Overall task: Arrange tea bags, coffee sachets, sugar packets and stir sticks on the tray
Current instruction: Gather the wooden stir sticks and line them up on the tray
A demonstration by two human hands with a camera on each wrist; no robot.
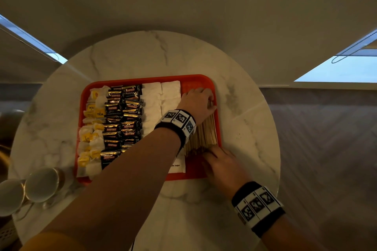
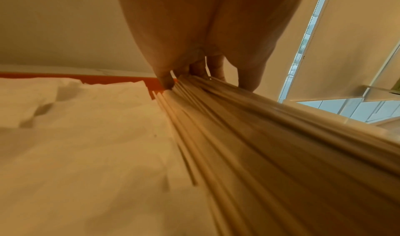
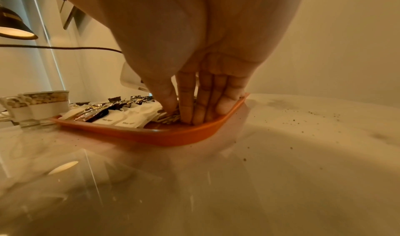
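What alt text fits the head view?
Two hands hold a bundle of stir sticks at the right end of a red tray: left hand grips the far ends, right hand presses the near ends. The rest holds tea bags, coffee sachets and sugar packets in rows.

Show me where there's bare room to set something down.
Bare: round marble table right of the red plastic tray; tray's far right corner past the wooden stir sticks. Crowded: tray's left, packed with black coffee sachets.

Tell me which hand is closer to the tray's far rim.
Left. The left hand holds the far ends of the stir sticks, just short of the far rim of the tray. The right hand presses their near ends, by the near rim.
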